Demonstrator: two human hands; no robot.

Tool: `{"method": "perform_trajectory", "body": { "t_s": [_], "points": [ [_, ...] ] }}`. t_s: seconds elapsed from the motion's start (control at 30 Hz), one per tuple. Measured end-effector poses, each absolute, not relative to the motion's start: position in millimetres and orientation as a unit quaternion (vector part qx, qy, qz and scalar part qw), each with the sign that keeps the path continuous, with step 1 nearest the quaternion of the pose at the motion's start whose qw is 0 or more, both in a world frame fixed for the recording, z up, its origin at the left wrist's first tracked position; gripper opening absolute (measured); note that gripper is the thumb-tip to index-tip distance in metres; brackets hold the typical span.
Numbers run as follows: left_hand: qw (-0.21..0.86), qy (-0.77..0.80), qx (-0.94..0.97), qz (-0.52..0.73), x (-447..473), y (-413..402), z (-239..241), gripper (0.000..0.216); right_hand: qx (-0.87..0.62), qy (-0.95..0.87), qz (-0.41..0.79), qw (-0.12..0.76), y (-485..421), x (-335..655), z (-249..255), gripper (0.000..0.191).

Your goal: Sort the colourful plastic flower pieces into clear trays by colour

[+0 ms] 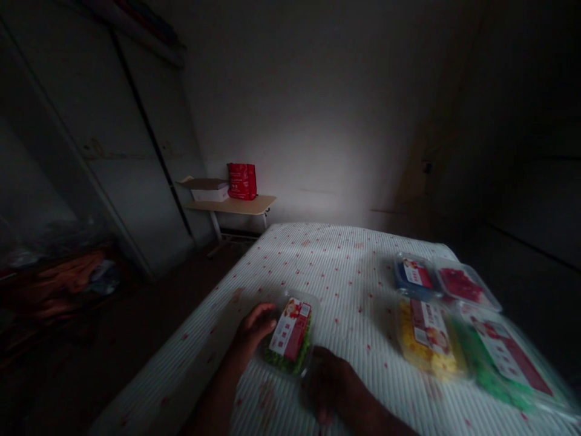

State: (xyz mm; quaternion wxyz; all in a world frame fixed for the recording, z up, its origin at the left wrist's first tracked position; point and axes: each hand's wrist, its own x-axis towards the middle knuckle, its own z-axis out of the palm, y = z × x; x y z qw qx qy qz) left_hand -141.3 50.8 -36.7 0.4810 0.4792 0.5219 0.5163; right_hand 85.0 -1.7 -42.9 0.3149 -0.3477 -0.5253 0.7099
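Note:
A clear plastic box (290, 330) with a red-and-white label lies on the striped bed cover, holding something bright green and crinkly. My left hand (255, 327) is at the box's left edge, its thumb and fingers curved onto the rim. Close to the lower right corner is my right hand (333, 381), dark and blurred, with the fingers curled downward. Whatever those right fingers pinch, if anything, is hidden by the hand.
To the right sit more clear boxes: a blue one (414, 275), a red one (465, 286), a yellow one (429, 339) and a green one (508, 363). A small table (245, 206) by the wall bears a red bag (242, 180) and a white carton (209, 191).

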Motion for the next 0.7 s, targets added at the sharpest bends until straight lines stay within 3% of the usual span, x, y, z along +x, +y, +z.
{"method": "perform_trajectory", "body": {
  "t_s": [0.5,0.57,0.63,0.7],
  "points": [
    [0.487,0.605,0.432,0.458,-158,43,-22,0.032,-0.376,-0.573,0.679,0.264,-3,88,-36,0.053],
    [0.485,0.621,0.422,0.447,-174,41,-19,0.031,-0.388,-0.659,0.601,0.233,-7,93,-20,0.039],
    [0.475,0.644,0.398,0.449,-193,37,-15,0.030,-0.383,-0.775,0.450,0.226,-14,107,-1,0.029],
    [0.458,0.672,0.350,0.465,-215,31,-11,0.030,-0.380,-0.835,0.308,0.250,-21,131,16,0.031]
  ]
}}
